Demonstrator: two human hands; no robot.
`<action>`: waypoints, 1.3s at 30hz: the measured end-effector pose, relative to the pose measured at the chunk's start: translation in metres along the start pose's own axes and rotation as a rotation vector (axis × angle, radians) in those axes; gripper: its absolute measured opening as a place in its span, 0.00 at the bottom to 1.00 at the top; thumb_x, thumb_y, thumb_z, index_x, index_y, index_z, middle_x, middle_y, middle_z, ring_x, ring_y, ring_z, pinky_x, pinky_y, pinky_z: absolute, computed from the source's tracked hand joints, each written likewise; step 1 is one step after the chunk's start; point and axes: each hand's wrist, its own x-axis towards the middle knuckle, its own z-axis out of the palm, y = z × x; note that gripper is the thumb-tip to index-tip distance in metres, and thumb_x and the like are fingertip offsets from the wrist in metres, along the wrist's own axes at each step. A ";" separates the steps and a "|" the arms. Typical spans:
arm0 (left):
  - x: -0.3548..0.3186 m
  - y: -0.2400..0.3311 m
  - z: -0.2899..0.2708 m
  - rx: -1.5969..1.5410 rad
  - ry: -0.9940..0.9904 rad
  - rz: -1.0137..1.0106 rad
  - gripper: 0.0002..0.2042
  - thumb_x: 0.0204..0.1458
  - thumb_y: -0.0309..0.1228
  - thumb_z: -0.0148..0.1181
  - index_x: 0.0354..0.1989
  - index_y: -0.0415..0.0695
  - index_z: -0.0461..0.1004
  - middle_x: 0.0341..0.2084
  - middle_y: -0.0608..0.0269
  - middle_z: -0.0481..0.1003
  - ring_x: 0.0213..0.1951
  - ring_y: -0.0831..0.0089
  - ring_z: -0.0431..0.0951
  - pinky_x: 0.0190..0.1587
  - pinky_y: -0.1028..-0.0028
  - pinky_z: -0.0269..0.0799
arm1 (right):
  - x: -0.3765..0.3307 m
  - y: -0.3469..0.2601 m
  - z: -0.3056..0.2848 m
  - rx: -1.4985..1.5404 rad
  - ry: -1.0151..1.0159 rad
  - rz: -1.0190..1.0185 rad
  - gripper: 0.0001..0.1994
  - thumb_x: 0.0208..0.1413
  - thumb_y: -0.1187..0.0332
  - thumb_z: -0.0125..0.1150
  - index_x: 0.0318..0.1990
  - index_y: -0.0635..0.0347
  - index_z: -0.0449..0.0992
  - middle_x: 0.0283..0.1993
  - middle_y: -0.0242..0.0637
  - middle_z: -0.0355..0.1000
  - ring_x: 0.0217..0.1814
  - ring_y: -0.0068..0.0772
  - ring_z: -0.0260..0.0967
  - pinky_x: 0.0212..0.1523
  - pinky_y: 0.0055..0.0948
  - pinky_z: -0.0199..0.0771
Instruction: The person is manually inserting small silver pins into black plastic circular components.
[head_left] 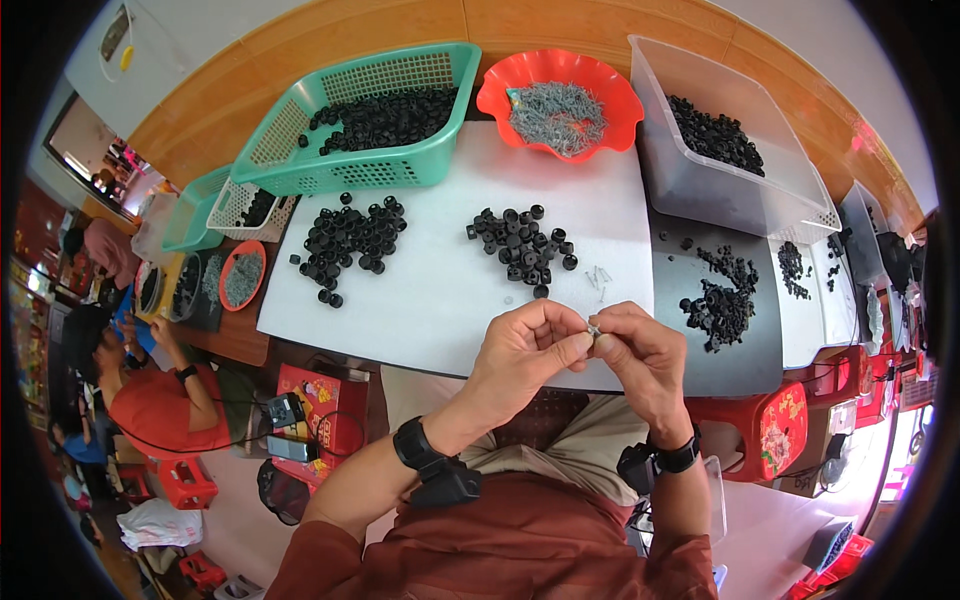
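Above the table's near edge my left hand (532, 345) and my right hand (642, 358) meet, both closed in a pinch. Between their fingertips is a small pale grey piece (593, 329), too small and too covered to name its kind. Just beyond the fingers lie a few loose light-grey screw-like pins (598, 277) on the white table sheet (440, 260). A heap of short black round caps (518, 243) sits a little farther off, and another heap of black caps (350, 240) is to its left.
At the back stand a green basket (395, 168) of black parts, a red scalloped bowl (622, 112) of grey pins and a clear plastic bin (735, 195). Small black pieces (722, 300) lie on a dark board at right. A person in red (165, 410) sits at left.
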 end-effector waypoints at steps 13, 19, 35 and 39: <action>-0.006 -0.003 0.003 0.021 -0.053 0.019 0.07 0.61 0.24 0.58 0.45 0.41 0.68 0.39 0.65 0.75 0.41 0.78 0.77 0.46 0.73 0.80 | -0.003 -0.004 0.006 -0.467 0.060 -0.084 0.06 0.58 0.82 0.59 0.41 0.65 0.78 0.38 0.40 0.76 0.38 0.32 0.76 0.38 0.27 0.76; -0.006 -0.001 0.000 -0.050 -0.050 -0.026 0.06 0.61 0.23 0.57 0.44 0.41 0.69 0.38 0.64 0.76 0.39 0.78 0.79 0.45 0.73 0.81 | -0.004 -0.002 0.006 -0.435 0.088 -0.156 0.08 0.54 0.84 0.63 0.40 0.65 0.79 0.39 0.40 0.77 0.38 0.29 0.77 0.37 0.25 0.77; -0.005 -0.005 0.004 0.145 -0.021 -0.001 0.11 0.61 0.28 0.62 0.48 0.34 0.75 0.37 0.61 0.79 0.36 0.79 0.80 0.42 0.77 0.80 | -0.009 0.003 -0.002 -0.062 0.080 0.011 0.07 0.56 0.84 0.63 0.40 0.68 0.81 0.42 0.38 0.76 0.41 0.21 0.74 0.40 0.19 0.75; -0.004 -0.007 0.004 0.201 0.025 0.017 0.10 0.62 0.29 0.61 0.46 0.34 0.76 0.34 0.61 0.80 0.34 0.79 0.80 0.40 0.78 0.80 | -0.010 0.003 -0.001 -0.065 0.061 0.034 0.06 0.57 0.83 0.63 0.42 0.68 0.81 0.42 0.38 0.76 0.41 0.22 0.75 0.40 0.21 0.76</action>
